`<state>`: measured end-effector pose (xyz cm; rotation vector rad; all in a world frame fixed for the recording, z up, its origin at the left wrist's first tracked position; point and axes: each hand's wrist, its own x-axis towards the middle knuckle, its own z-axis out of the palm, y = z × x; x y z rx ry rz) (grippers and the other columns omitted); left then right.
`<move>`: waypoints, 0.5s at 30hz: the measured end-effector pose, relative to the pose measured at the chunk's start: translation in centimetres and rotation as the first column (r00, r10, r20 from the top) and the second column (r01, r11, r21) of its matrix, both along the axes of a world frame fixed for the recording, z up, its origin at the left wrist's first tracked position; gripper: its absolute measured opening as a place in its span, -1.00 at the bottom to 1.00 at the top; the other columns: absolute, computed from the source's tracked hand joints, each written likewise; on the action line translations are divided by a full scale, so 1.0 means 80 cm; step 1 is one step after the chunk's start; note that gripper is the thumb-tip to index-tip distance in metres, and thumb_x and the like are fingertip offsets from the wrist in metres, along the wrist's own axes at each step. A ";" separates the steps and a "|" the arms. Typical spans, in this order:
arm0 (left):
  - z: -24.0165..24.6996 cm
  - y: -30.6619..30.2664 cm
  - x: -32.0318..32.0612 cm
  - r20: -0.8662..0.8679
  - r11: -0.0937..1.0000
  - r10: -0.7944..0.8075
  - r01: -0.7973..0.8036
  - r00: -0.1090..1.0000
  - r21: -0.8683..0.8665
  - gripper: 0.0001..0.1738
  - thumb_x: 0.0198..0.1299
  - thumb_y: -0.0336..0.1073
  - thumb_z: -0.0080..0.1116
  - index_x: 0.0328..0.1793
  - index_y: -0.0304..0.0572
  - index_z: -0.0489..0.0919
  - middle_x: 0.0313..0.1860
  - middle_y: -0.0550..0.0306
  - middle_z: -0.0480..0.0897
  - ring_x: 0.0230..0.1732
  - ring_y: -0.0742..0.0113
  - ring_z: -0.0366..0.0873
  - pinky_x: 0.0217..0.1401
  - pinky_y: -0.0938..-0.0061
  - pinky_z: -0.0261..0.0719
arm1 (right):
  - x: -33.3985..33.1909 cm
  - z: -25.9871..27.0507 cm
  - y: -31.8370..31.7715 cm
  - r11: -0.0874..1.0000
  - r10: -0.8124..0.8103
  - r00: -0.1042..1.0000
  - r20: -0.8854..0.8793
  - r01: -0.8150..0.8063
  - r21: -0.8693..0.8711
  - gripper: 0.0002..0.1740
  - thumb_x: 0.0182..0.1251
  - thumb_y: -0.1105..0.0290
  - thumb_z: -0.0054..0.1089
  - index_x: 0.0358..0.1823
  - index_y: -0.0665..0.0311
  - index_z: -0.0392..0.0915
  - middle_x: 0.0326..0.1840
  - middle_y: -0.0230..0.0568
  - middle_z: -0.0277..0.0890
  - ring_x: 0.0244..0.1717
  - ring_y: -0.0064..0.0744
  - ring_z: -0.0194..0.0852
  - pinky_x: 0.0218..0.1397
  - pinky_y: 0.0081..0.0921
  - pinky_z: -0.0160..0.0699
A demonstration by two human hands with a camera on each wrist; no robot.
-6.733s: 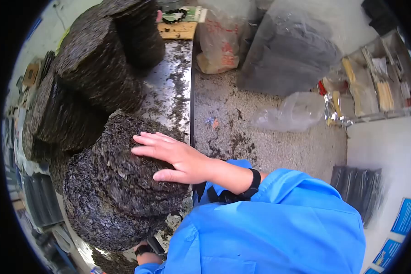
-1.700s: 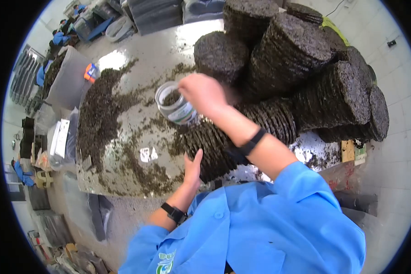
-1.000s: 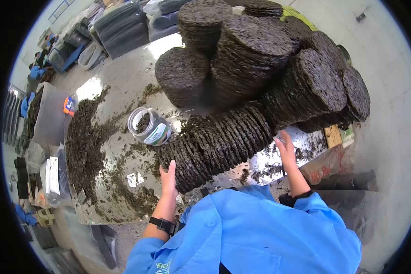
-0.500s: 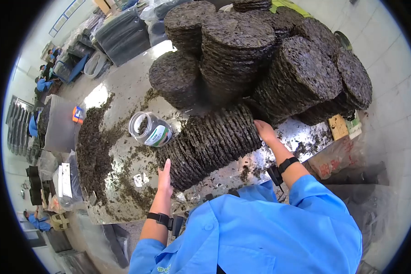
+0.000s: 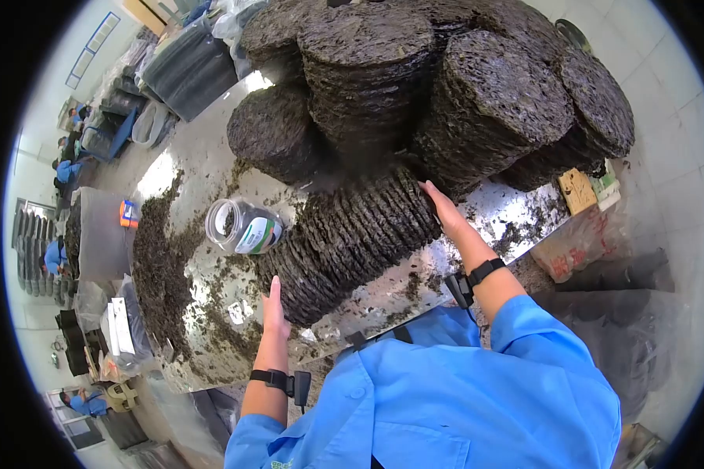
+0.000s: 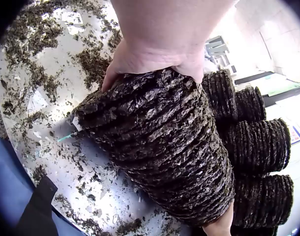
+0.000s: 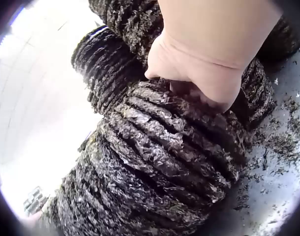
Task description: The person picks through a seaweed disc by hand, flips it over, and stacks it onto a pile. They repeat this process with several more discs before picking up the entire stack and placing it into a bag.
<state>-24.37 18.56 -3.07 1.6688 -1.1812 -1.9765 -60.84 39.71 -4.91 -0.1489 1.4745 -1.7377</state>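
A long stack of dark dried seaweed rounds [image 5: 360, 234] lies on its side on the metal table [image 5: 477, 227], between my two hands. My left hand [image 5: 274, 313] holds its left end, thumb up against the end face; the fingers are hidden in the head view. In the left wrist view the left hand [image 6: 155, 61] spans that end, thumb on one side and fingers on the other. My right hand [image 5: 444, 211] presses the far right end. In the right wrist view the right hand [image 7: 196, 78] bends over the end round, fingers partly in shadow.
Several tall stacks of seaweed rounds [image 5: 368, 78] crowd the back of the table. An open clear jar [image 5: 242, 227] lies tilted just beyond the stack's left part. Loose seaweed [image 5: 160, 273] covers the table's left. A wooden board [image 5: 577, 191] lies at the right edge.
The right hand has left the jar area and come to the stack's right end; the left stays at the left end. The rounds sit closer together. Earlier the right hand rested on a seaweed pile.
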 end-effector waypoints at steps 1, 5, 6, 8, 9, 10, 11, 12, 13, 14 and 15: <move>0.001 0.000 0.000 -0.002 1.000 -0.006 0.006 1.000 -0.007 0.26 0.05 0.23 0.22 0.52 -0.23 -0.38 0.48 -0.20 0.02 0.41 -0.01 0.15 0.42 0.08 0.13 | -0.008 -0.008 -0.003 1.000 -0.006 1.000 -0.002 0.006 -0.007 -0.45 0.44 0.07 -0.16 0.27 0.31 0.36 0.27 -0.24 0.38 0.29 -0.38 0.26 0.35 -0.52 0.10; 0.013 0.020 -0.006 -0.027 0.998 0.061 -0.061 0.998 0.003 0.07 0.17 0.11 0.16 0.53 -0.20 -0.26 0.44 -0.12 0.13 0.36 0.03 0.24 0.38 0.09 0.21 | -0.007 -0.021 -0.009 0.984 0.177 0.912 -0.370 -0.162 0.072 -0.50 0.43 0.15 -0.13 0.24 0.32 0.39 0.29 -0.14 0.36 0.32 -0.33 0.23 0.37 -0.48 0.07; 0.011 0.029 0.000 -0.154 0.997 0.065 -0.069 0.986 -0.021 -0.04 0.21 0.05 0.14 0.51 -0.19 -0.16 0.40 -0.08 0.20 0.33 0.07 0.29 0.36 0.13 0.27 | -0.001 -0.013 -0.008 0.980 0.197 0.906 -0.375 -0.192 0.052 -0.50 0.43 0.15 -0.13 0.26 0.31 0.38 0.30 -0.14 0.35 0.33 -0.33 0.21 0.38 -0.49 0.06; -0.002 0.045 0.014 -0.268 0.988 0.141 -0.153 0.953 -0.024 -0.29 0.28 -0.10 0.09 0.43 -0.17 0.08 0.30 0.01 0.35 0.23 0.15 0.40 0.26 0.24 0.42 | 0.002 -0.017 -0.015 0.987 0.152 0.862 -0.483 -0.156 0.032 -0.55 0.42 0.16 -0.12 0.18 0.30 0.44 0.21 -0.06 0.44 0.26 -0.21 0.34 0.31 -0.43 0.21; -0.006 0.052 0.014 -0.266 0.988 0.140 -0.152 0.954 -0.026 -0.29 0.28 -0.10 0.09 0.43 -0.17 0.08 0.30 0.01 0.35 0.23 0.15 0.40 0.26 0.24 0.42 | -0.002 -0.017 -0.018 0.987 0.150 0.864 -0.481 -0.155 0.031 -0.55 0.42 0.16 -0.12 0.18 0.30 0.44 0.21 -0.06 0.44 0.26 -0.21 0.34 0.31 -0.43 0.21; -0.009 0.059 0.015 -0.240 0.985 0.143 -0.162 0.960 -0.061 -0.28 0.27 -0.09 0.10 0.44 -0.17 0.07 0.30 0.01 0.35 0.23 0.15 0.40 0.26 0.24 0.42 | -0.008 -0.018 -0.023 0.984 0.134 0.741 -0.658 -0.019 0.180 -0.58 0.41 0.17 -0.12 0.11 0.29 0.48 0.10 -0.01 0.49 0.16 -0.09 0.40 0.21 -0.36 0.31; -0.013 0.061 0.016 -0.216 0.981 0.147 -0.171 0.965 -0.096 -0.26 0.26 -0.09 0.11 0.44 -0.17 0.06 0.30 0.02 0.34 0.23 0.15 0.40 0.26 0.24 0.42 | -0.010 -0.019 -0.025 0.946 0.156 0.579 -0.800 0.146 0.290 -0.61 0.41 0.18 -0.12 0.03 0.29 0.52 0.00 0.05 0.53 0.06 0.02 0.46 0.12 -0.29 0.40; -0.019 0.057 0.013 -0.217 0.982 0.138 -0.162 0.966 -0.096 -0.18 0.23 -0.07 0.15 0.47 -0.17 -0.01 0.32 -0.02 0.30 0.24 0.12 0.38 0.26 0.23 0.42 | -0.006 -0.012 -0.022 0.946 0.155 0.581 -0.799 0.147 0.290 -0.61 0.41 0.18 -0.12 0.03 0.29 0.52 0.00 0.05 0.53 0.06 0.02 0.46 0.12 -0.29 0.40; -0.023 0.053 0.013 -0.219 0.982 0.137 -0.161 0.966 -0.096 -0.18 0.23 -0.07 0.15 0.47 -0.17 -0.01 0.32 -0.02 0.30 0.24 0.12 0.38 0.26 0.23 0.42 | -0.001 -0.005 -0.018 0.933 0.156 0.573 -0.805 0.182 0.310 -0.65 0.39 0.20 -0.09 -0.03 0.29 0.53 -0.07 0.07 0.54 -0.01 0.05 0.47 0.05 -0.26 0.42; -0.027 0.049 0.014 -0.194 0.979 0.170 -0.187 0.966 -0.075 -0.13 0.22 -0.06 0.16 0.49 -0.18 -0.06 0.34 -0.05 0.28 0.24 0.11 0.38 0.26 0.22 0.42 | 0.004 0.003 -0.011 0.919 0.158 0.562 -0.812 0.217 0.329 -0.68 0.37 0.22 -0.07 -0.09 0.28 0.54 -0.14 0.09 0.54 -0.07 0.07 0.48 -0.02 -0.23 0.45; -0.029 0.046 0.011 -0.169 0.976 0.201 -0.213 0.965 -0.054 -0.08 0.21 -0.05 0.18 0.50 -0.18 -0.11 0.35 -0.07 0.25 0.25 0.09 0.37 0.26 0.22 0.42 | 0.011 0.015 -0.004 0.903 0.161 0.551 -0.819 0.253 0.347 -0.72 0.35 0.25 -0.04 -0.14 0.28 0.55 -0.21 0.11 0.54 -0.13 0.10 0.49 -0.09 -0.20 0.47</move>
